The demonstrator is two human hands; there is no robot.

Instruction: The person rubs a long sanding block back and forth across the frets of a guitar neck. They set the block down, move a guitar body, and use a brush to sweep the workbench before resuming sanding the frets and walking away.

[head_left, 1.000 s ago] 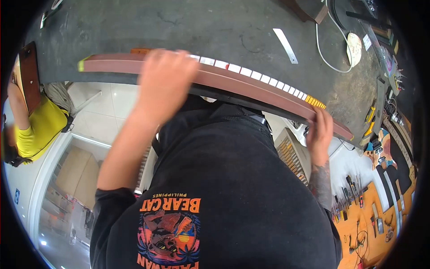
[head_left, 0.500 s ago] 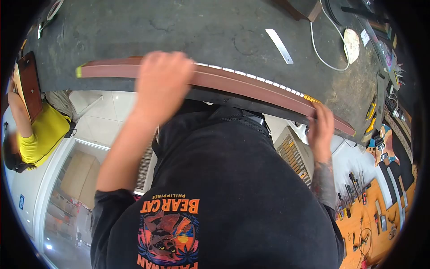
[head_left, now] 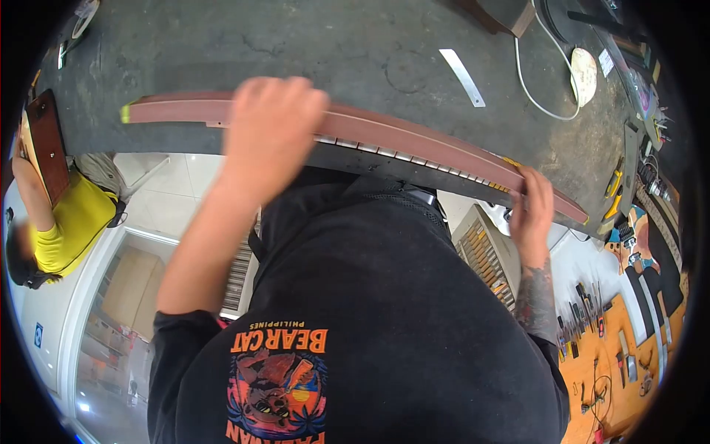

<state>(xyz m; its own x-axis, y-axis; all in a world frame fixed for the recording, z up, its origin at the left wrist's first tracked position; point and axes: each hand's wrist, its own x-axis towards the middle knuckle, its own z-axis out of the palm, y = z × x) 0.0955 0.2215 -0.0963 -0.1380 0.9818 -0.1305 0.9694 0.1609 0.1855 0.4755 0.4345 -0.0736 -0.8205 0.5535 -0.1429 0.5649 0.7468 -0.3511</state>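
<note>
A long brown strip (head_left: 421, 138) with yellow-green ends lies along the near edge of the dark worktable. It looks like leather and has a thin line running lengthwise. My left hand (head_left: 274, 129) is closed over it left of its middle, knuckles up. Near the right end, my right hand (head_left: 534, 200) grips the same strip with fingers on top. Beneath the strip, a band with white and yellow segments (head_left: 384, 152) shows along its near edge. A little brown tab (head_left: 216, 124) sticks out just left of my left hand.
A metal ruler-like strip (head_left: 461, 78) lies on the worktable (head_left: 333, 44). Behind it are a white cable and pale oval piece (head_left: 583, 76). Yellow-handled cutters (head_left: 614, 192) sit at right, above a tool-covered wooden board (head_left: 606, 355). At left, a person in yellow (head_left: 74, 229) holds a brown panel.
The strip has shifted slightly away from me near my left hand. The white segments, earlier along its far edge, now show mostly along its near edge. My right hand has barely moved.
</note>
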